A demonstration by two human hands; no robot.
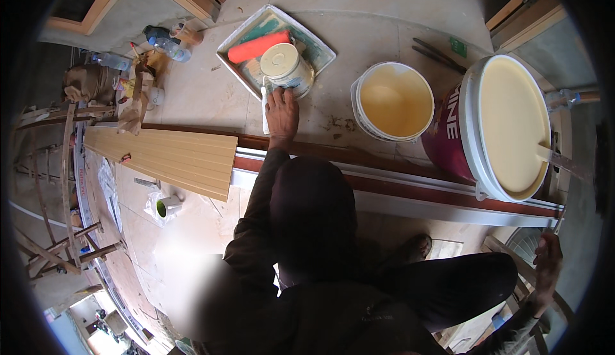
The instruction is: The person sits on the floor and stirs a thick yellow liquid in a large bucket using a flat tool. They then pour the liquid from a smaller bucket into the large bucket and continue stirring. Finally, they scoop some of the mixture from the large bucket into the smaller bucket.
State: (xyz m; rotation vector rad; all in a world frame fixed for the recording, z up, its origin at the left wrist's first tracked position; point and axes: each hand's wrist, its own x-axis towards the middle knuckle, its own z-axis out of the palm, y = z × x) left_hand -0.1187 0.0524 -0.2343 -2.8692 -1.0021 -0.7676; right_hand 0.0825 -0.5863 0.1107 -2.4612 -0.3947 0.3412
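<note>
My left hand (282,113), fingers bent, meets the cream-topped can (286,67) inside a paint tray (315,51), beside an orange roller (256,47); I cannot tell whether it, or my right hand (547,264), grips anything.

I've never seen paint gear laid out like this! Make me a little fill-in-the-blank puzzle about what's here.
1. To the right of the tray, which holds a bright red-orange roller, stand ____ open buckets.
2. The larger bucket is on the ____ side of the smaller bucket.
3. The hand at the small tub is the person's ____ one.

Missing words: two; right; left.
</note>
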